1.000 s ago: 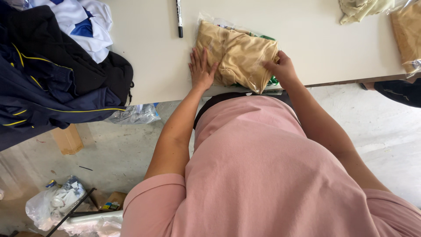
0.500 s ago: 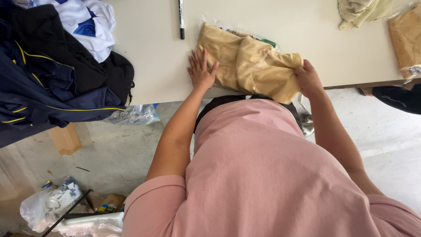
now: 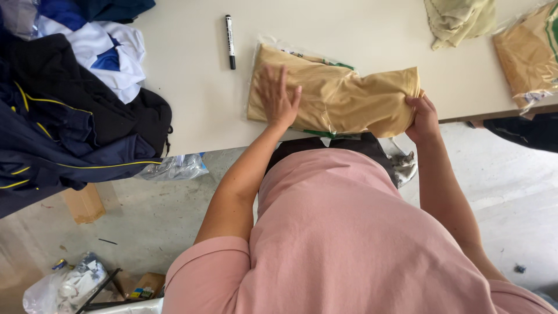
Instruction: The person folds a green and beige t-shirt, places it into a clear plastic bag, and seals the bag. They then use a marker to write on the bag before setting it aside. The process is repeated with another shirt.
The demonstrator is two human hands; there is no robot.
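Head view: tan folded garment (image 3: 343,99) lies near the front edge of the white surface (image 3: 192,87), partly over a clear plastic bag (image 3: 273,45). Left hand (image 3: 278,96) presses flat on the garment's left part, fingers spread. Right hand (image 3: 423,116) grips the garment's right end at the surface edge, fingers curled around the cloth. Folding looks done; bagging seems unfinished, since most of the garment lies outside the bag. Left of the garment lie a black marker (image 3: 230,40) and a heap of dark jackets (image 3: 64,134); another bagged tan garment (image 3: 526,58) lies to its right.
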